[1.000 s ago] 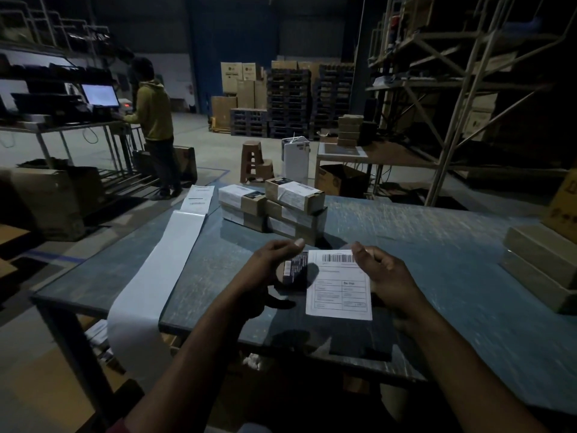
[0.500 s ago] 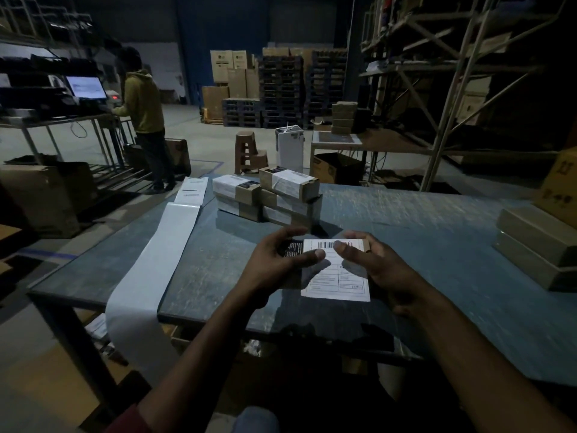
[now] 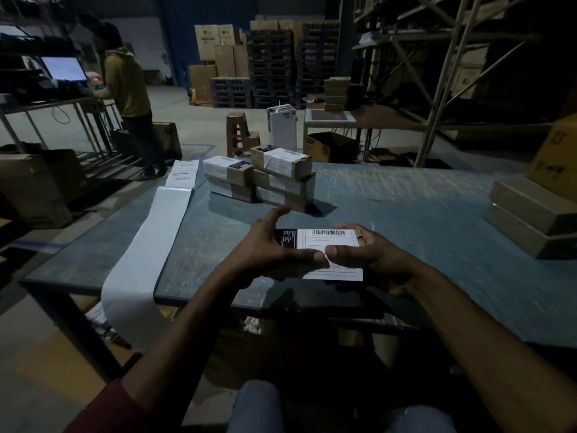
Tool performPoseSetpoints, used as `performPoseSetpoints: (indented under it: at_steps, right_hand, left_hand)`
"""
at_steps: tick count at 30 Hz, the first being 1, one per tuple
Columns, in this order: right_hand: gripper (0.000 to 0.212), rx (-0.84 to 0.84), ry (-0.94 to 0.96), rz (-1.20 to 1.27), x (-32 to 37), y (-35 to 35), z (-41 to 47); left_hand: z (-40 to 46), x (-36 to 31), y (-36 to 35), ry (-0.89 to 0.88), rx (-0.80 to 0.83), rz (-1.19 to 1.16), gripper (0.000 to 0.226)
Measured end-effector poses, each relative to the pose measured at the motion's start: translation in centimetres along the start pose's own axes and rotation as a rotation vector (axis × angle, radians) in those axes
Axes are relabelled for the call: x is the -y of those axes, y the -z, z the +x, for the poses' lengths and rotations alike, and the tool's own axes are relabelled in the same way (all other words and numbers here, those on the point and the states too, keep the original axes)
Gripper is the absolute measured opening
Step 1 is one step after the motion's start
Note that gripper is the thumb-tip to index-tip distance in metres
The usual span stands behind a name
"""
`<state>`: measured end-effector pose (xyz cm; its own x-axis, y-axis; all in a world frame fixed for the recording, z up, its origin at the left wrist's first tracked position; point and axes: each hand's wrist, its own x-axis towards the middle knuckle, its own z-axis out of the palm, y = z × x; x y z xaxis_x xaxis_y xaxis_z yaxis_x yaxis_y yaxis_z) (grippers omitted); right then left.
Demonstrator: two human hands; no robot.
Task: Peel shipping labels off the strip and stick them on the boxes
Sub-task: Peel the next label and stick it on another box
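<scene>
I hold a small brown box (image 3: 288,240) over the near part of the grey table (image 3: 421,214). A white shipping label (image 3: 331,245) with a barcode lies across the box's top and hangs over its near side. My left hand (image 3: 265,248) grips the box's left end, thumb pressed on the label. My right hand (image 3: 371,254) grips the right end, its thumb meeting the left thumb on the label. The white label strip (image 3: 150,245) runs along the table's left side and drapes over the front edge. Labelled boxes (image 3: 262,179) are stacked behind my hands.
Plain flat boxes (image 3: 530,214) are stacked at the table's right edge beside a larger carton (image 3: 559,157). A person in a yellow top (image 3: 128,98) stands at a workstation far left. Pallets, cartons, a stool (image 3: 239,132) and metal racking (image 3: 452,73) fill the floor beyond.
The label, first hanging loose in front of the box, now lies on its top. My thumbs have come together on it. The box has turned lengthwise between both hands.
</scene>
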<state>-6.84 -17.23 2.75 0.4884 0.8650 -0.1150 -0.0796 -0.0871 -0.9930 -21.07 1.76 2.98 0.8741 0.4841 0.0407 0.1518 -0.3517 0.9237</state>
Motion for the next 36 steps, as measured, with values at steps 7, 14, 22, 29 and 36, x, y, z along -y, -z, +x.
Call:
performPoseSetpoints:
  at_steps: [7, 14, 22, 29, 36]
  right_hand:
    - [0.100, -0.099, -0.050, -0.093, 0.4, 0.1, 0.1]
    - [0.077, -0.214, 0.143, -0.216, -0.6, -0.1, 0.1]
    - [0.049, -0.206, 0.145, -0.105, 0.1, -0.4, -0.1]
    - [0.044, -0.317, 0.176, -0.020, 0.1, -0.9, -0.3]
    - [0.046, -0.248, 0.162, -0.034, -0.2, 0.2, 0.0]
  left_hand:
    - [0.0, -0.5, 0.3, 0.124, 0.076, -0.078, 0.097]
    - [0.1, -0.8, 0.1, 0.169, -0.034, -0.226, 0.098]
    - [-0.9, -1.4, -1.0, 0.113, -0.183, -0.194, 0.089]
    - [-0.7, -1.4, -1.7, 0.170, -0.249, -0.152, 0.073]
    - [-0.7, -1.5, -1.9, 0.222, -0.195, -0.099, 0.081]
